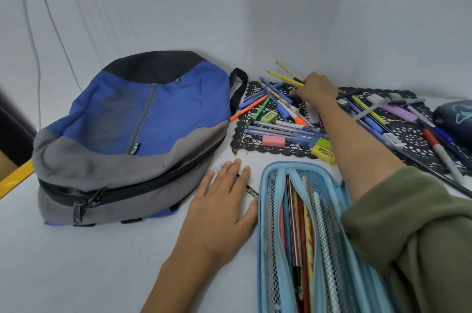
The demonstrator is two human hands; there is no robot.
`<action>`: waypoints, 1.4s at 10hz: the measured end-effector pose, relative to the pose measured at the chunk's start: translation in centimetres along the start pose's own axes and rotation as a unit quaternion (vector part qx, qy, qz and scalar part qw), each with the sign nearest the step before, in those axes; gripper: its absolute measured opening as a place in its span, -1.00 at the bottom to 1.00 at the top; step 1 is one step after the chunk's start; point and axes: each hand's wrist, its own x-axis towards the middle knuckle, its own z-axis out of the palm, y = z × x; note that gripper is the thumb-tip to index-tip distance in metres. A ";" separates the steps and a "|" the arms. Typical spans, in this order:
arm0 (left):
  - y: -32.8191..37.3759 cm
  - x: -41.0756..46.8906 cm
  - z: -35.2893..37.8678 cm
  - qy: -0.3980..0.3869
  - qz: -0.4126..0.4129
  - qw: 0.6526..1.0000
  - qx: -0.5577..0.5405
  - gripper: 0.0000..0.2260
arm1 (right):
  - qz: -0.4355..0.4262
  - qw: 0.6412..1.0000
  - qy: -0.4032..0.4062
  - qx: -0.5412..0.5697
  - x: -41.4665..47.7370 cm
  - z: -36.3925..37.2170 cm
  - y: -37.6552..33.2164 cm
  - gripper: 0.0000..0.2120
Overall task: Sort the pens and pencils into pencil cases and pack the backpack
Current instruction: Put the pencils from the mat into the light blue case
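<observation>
A blue, grey and black backpack [132, 139] lies on the white table at the left, its main zip partly open. A light-blue mesh pencil case [301, 236] lies open at the front with several pencils inside. My left hand [224, 210] rests flat on the table beside the case, over a thin dark pencil. My right hand [315, 88] reaches over a heap of pens [278, 111] on black lace mats [255, 145] and grips two yellow pencils [286, 74] that stick out to the far left.
A pink eraser [273, 141], a green eraser [269, 116] and a yellow highlighter [323, 150] lie among the pens. More markers [398, 111] spread to the right. A dark blue pouch [454, 121] sits at the right edge. A yellow edge [15, 177] shows at far left.
</observation>
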 end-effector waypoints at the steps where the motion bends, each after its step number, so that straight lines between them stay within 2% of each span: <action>1: 0.0 0.0 0.1 0.002 0.000 1.000 0.003 -0.27 | -0.016 1.000 0.015 -0.019 -0.3 0.5 -0.3 -0.63; 3: 0.0 0.0 0.0 0.002 -0.001 1.000 -0.001 -0.26 | -0.081 0.992 -0.037 -0.088 -0.9 0.2 -1.3 -0.83; 5: 0.0 0.0 0.1 0.006 -0.003 1.000 -0.005 -0.26 | -0.081 0.996 -0.048 0.006 -1.0 -0.8 -1.6 -0.59; 7: -0.1 0.0 0.1 0.004 -0.002 1.000 -0.001 -0.24 | -0.123 0.990 -0.065 -0.040 -1.8 -1.4 -2.2 -0.68; 8: -0.1 0.0 0.2 0.008 -0.001 1.000 -0.004 -0.24 | -0.116 0.988 -0.079 -0.069 -2.8 -1.0 -2.3 -0.65; 10: -0.3 0.1 0.4 0.009 0.000 1.000 -0.014 -0.23 | -0.108 0.989 -0.087 -0.059 -4.1 -2.7 -2.8 -0.75; 11: -0.4 0.2 0.4 0.007 0.000 1.000 -0.010 -0.21 | -0.082 0.992 -0.083 0.042 -4.9 -4.4 -2.5 -0.71; 12: -0.4 0.1 0.3 0.006 0.001 1.000 -0.002 -0.18 | -0.054 0.962 -0.104 0.248 -5.9 -6.2 -1.8 -0.79; 13: -0.1 0.0 0.0 0.006 0.005 1.000 -0.001 -0.16 | -0.062 0.939 -0.096 0.325 -7.7 -8.4 -1.2 -0.88; 14: 0.2 -0.4 -0.4 0.004 0.007 1.000 -0.003 -0.13 | -0.090 0.908 -0.088 0.400 -10.3 -10.8 -0.8 -0.87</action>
